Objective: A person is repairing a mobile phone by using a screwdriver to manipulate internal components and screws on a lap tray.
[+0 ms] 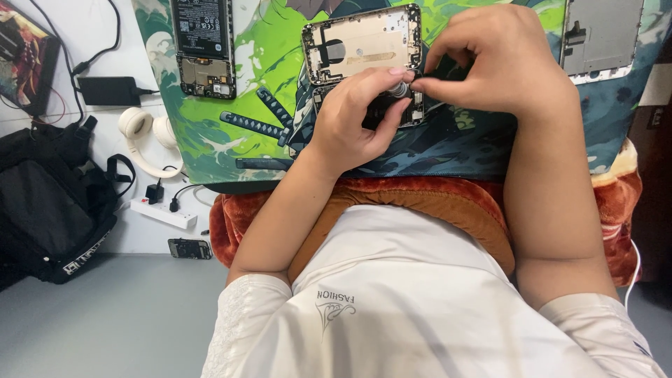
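Observation:
An opened phone chassis (360, 43) with a gold-toned inner plate lies on a green and blue printed mat (266, 84). My left hand (353, 115) rests over its lower end, thumb and forefinger pinching a small silver part (400, 89). My right hand (493, 59) comes in from the right, its fingertips closed on what looks like a thin dark tool that meets the same silver part. The phone's lower section is mostly hidden under both hands.
A second opened phone with a black battery (203, 42) lies at the mat's upper left, a grey phone back panel (602, 35) at upper right. Left of the mat are white headphones (143, 136), a power strip (164, 212), a black bag (52, 203) and a small circuit board (189, 248). An orange-brown cushion (448, 196) sits on my lap.

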